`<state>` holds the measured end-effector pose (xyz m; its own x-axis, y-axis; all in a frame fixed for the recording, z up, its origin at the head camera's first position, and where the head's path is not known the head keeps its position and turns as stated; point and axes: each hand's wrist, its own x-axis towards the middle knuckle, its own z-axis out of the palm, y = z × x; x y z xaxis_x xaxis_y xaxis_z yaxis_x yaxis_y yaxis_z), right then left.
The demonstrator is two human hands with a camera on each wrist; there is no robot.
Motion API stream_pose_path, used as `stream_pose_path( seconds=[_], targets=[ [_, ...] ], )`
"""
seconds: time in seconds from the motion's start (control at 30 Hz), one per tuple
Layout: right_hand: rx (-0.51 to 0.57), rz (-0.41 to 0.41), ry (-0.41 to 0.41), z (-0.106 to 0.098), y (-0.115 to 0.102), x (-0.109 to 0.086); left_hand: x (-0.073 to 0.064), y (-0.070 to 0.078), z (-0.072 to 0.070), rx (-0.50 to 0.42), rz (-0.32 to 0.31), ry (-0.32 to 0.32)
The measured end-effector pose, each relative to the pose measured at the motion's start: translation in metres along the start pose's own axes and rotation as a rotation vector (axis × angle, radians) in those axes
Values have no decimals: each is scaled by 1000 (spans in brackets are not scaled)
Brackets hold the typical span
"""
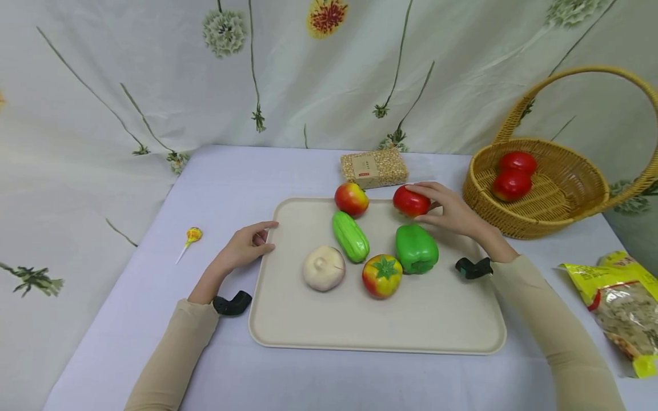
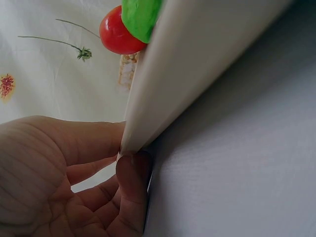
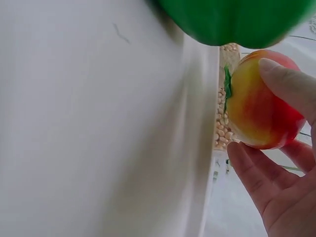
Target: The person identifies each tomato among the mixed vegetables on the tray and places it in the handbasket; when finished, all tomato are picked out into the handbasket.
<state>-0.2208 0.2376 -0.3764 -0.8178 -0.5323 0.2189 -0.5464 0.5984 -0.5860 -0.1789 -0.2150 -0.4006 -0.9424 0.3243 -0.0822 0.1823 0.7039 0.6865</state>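
Note:
At the far side of the beige tray (image 1: 370,328), my right hand (image 1: 454,216) holds a red and yellow toy tomato (image 1: 409,201) between thumb and fingers. The right wrist view shows the tomato's (image 3: 261,101) green leaf facing the tray. My left hand (image 1: 245,246) pinches the tray's left rim, with digits above and below it in the left wrist view. A green bell pepper (image 1: 416,249) lies just in front of the right hand. Also on the tray are another tomato (image 1: 382,276), a garlic bulb (image 1: 324,268), a cucumber-like green vegetable (image 1: 350,237) and a red-yellow fruit (image 1: 352,199).
A wicker basket (image 1: 540,225) with a tall handle stands at the right, with two red tomatoes (image 1: 514,176) in it. A pack of beans or grains (image 1: 374,168) lies behind the tray. A yellow snack bag (image 1: 622,308) is at far right, a lollipop (image 1: 193,234) at left.

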Motion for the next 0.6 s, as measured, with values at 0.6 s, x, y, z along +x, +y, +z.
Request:
stream_pose_path(
  seconds=[0.6],
  targets=[
    [-120,-45,270,-39,-3,-25,-1,1,0,-12,-10,-2]
  ],
)
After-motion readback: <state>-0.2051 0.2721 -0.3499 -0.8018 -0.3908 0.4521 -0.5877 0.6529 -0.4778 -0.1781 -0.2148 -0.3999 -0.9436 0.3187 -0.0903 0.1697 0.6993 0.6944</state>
